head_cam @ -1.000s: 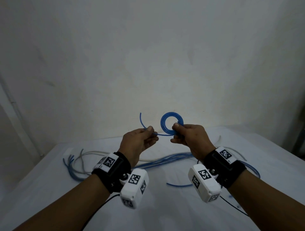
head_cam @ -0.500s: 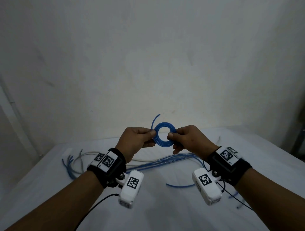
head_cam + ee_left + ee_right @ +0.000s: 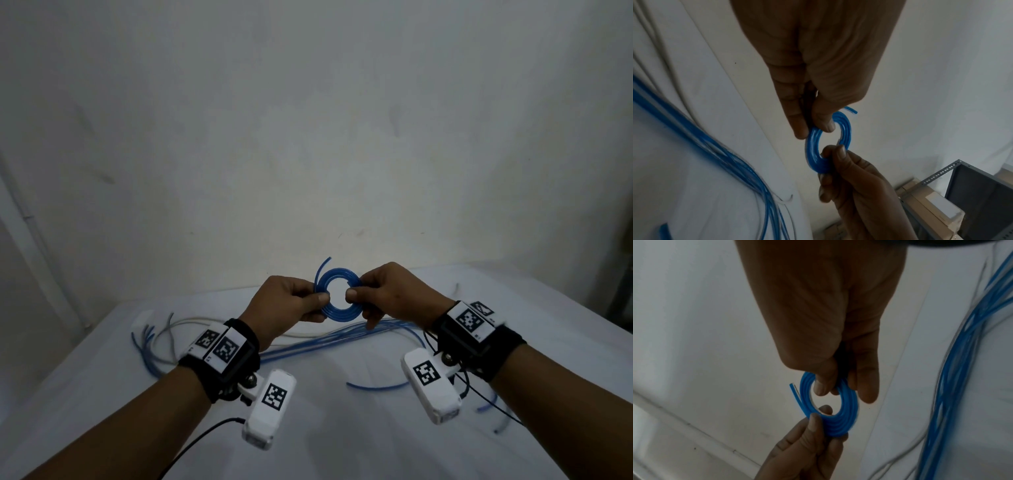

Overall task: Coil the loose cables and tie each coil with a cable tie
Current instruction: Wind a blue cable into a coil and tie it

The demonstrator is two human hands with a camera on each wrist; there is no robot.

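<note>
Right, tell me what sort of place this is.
Probably a storeroom or plain workroom: a table under a white cloth against a bare white wall, loose blue cables spread across it, and a grey slotted-metal shelf with cardboard boxes.

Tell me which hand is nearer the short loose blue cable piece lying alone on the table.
Right. The right hand hangs almost above the short blue piece; the left hand is farther left.

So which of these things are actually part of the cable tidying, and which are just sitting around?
Part of the job:
- blue coil, pinched by the left hand and right hand
- loose blue cables on the table
- pale cable

Just lying about:
- metal shelf frame
- cardboard boxes

No cable tie is visible.
</note>
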